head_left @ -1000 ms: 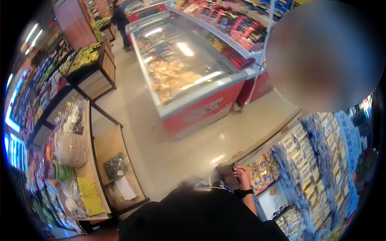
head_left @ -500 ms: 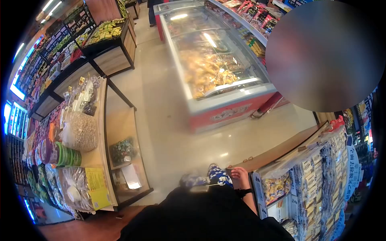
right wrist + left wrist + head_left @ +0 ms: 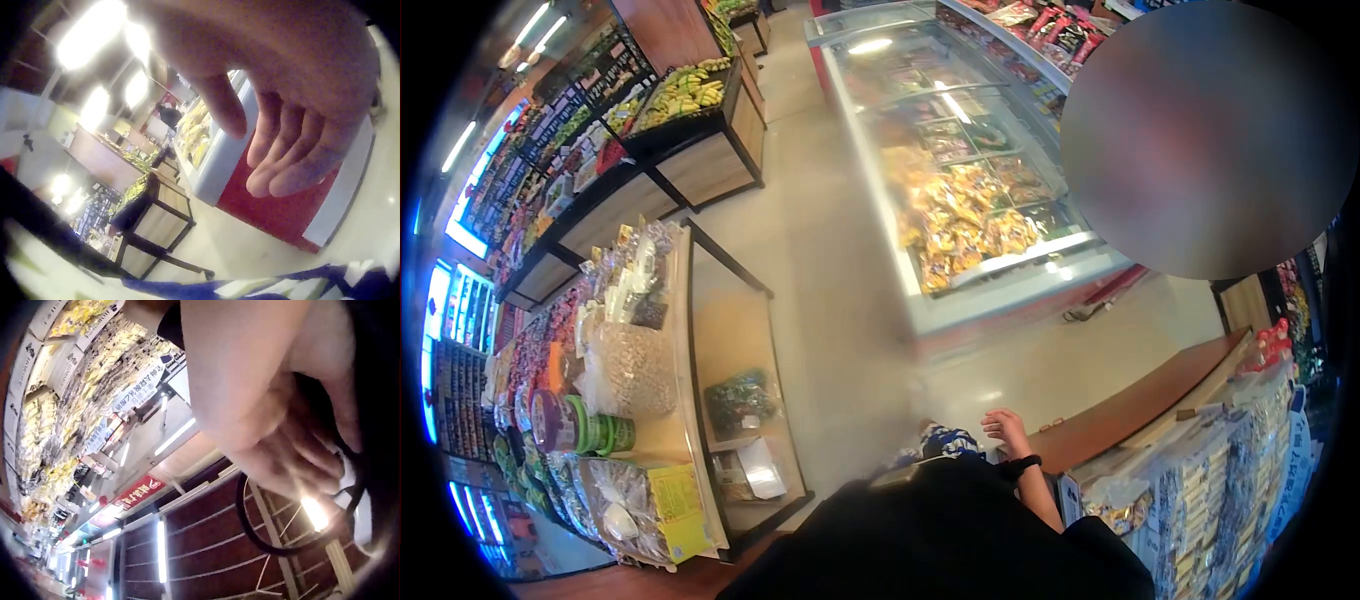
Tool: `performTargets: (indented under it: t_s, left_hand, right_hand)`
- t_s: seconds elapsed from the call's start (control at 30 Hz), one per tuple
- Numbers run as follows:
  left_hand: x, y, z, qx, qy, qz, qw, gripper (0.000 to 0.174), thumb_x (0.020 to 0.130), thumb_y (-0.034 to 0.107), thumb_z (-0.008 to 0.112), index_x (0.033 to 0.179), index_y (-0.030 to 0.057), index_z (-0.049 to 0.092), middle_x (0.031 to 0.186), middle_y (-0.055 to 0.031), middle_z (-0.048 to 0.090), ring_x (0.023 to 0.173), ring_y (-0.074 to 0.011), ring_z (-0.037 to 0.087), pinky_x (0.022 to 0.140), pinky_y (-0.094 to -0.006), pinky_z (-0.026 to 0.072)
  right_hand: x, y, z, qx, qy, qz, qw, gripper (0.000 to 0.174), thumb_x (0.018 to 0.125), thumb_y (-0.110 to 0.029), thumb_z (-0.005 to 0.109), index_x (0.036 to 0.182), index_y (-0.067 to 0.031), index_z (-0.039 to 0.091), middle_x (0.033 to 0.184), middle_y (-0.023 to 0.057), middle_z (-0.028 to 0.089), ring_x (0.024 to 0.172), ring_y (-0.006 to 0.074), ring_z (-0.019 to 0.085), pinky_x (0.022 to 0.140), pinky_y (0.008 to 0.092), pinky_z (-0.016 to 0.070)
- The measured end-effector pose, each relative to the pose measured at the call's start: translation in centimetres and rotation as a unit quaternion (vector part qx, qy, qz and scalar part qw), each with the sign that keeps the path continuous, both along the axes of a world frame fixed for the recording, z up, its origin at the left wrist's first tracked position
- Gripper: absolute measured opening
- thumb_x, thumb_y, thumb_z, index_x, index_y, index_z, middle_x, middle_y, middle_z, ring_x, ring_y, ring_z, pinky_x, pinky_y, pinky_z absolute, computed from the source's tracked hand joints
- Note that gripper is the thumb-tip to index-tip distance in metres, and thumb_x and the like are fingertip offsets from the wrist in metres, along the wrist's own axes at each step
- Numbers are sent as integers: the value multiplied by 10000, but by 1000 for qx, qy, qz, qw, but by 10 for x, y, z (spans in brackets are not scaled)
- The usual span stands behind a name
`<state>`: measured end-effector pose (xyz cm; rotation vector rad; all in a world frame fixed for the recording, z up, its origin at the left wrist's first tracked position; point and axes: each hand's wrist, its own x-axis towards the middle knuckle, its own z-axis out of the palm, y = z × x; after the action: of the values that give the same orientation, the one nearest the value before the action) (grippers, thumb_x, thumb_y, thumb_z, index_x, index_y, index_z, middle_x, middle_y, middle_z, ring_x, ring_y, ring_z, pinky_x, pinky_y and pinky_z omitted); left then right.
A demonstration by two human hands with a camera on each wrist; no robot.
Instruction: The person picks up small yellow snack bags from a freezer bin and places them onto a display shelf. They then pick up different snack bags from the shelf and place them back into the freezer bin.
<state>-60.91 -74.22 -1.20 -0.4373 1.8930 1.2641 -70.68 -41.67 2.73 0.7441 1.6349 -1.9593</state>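
My right hand (image 3: pixel 1005 425) hovers low in the head view, just left of a brown wooden shelf top (image 3: pixel 1140 405), with a black band on its wrist. In the right wrist view this right hand (image 3: pixel 256 150) hangs with relaxed, slightly bent fingers (image 3: pixel 275 181) and holds nothing. A blue-and-white patterned thing (image 3: pixel 945 440) lies just left of it, also seen as a blue-and-white strip (image 3: pixel 300 284). My left hand (image 3: pixel 294 456) is out of the head view. Its fingers look curled beside a black cord loop (image 3: pixel 269 540); blur hides whether they grip it.
A long glass-topped freezer (image 3: pixel 960 200) of yellow packets stands ahead across the pale floor. On the left are wooden display tables (image 3: pixel 700 330) with bagged goods and a fruit stand (image 3: pixel 685 95). Packaged goods (image 3: pixel 1200 500) fill the rack at the right.
The head view has swung, so the freezer now sits further up and right. My right hand has come off the rack of packets and off the shelf corner, and now hovers beside it.
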Motion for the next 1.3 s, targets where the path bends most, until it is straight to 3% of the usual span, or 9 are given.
performTargets:
  t_s: [0.33,0.4,0.63,0.9,1.03,1.1,1.2,1.27,1.3]
  left_hand:
    - [-92,-67,20,-71,-24,-1,997,259,914,261,487,984,58,632,886,-132,621,852,-254,594,774,-407,471]
    - [-114,-77,21,-78,-20,-14,997,259,917,261,486,990,59,631,890,-129,620,857,-250,593,779,-405,470]
    - [-214,-101,35,-78,-4,-56,995,262,925,261,480,1010,61,626,905,-120,617,876,-237,590,795,-397,468]
    - [-353,-154,38,-85,-17,-186,979,266,934,262,473,1032,64,621,922,-109,613,898,-223,586,813,-388,465]
    - [-438,-183,43,-80,-10,-268,960,268,939,262,470,1043,66,619,930,-104,611,909,-215,584,823,-384,464]
    - [-484,-189,45,-66,4,-302,951,269,941,262,468,1049,66,618,935,-102,610,914,-212,583,827,-382,463]
    - [-559,-183,57,-26,56,-370,927,271,944,262,466,1057,67,616,941,-98,609,923,-206,582,834,-378,462]
    - [-611,-166,67,21,108,-432,895,272,947,263,464,1063,68,614,945,-95,608,928,-203,581,839,-376,461]
    - [-637,-153,73,58,140,-463,873,272,948,263,463,1066,69,614,947,-94,607,931,-201,581,841,-375,461]
  right_hand:
    - [-188,-55,-10,9,98,55,994,190,917,-211,536,980,-66,641,868,62,688,740,132,631,662,259,492]
    - [-216,-62,4,-5,121,27,992,184,915,-199,535,978,-63,640,862,58,686,738,128,631,665,256,491]
    - [-232,-65,23,-31,65,-19,997,168,901,-159,527,979,-62,640,854,45,682,737,122,628,667,252,488]
    - [-286,-81,29,-8,99,-164,981,159,900,-153,535,986,-63,635,863,36,677,754,114,615,676,245,466]
    - [-351,-107,37,4,118,-200,973,165,908,-142,529,1000,-55,635,870,36,673,744,109,609,664,236,467]
    - [-379,-120,41,27,163,-234,958,185,901,-112,526,1023,-34,641,857,29,658,740,105,602,652,240,471]
    - [-424,-136,55,114,127,-218,961,197,880,-98,539,1037,-51,648,841,-12,608,736,74,553,639,223,443]
    - [-446,-135,-4,229,197,-223,927,290,846,-91,548,1125,-48,614,952,20,585,839,109,543,704,239,442]
    - [-456,-146,32,200,201,-237,929,332,828,-86,564,1155,-36,595,989,38,578,880,133,539,745,259,442]
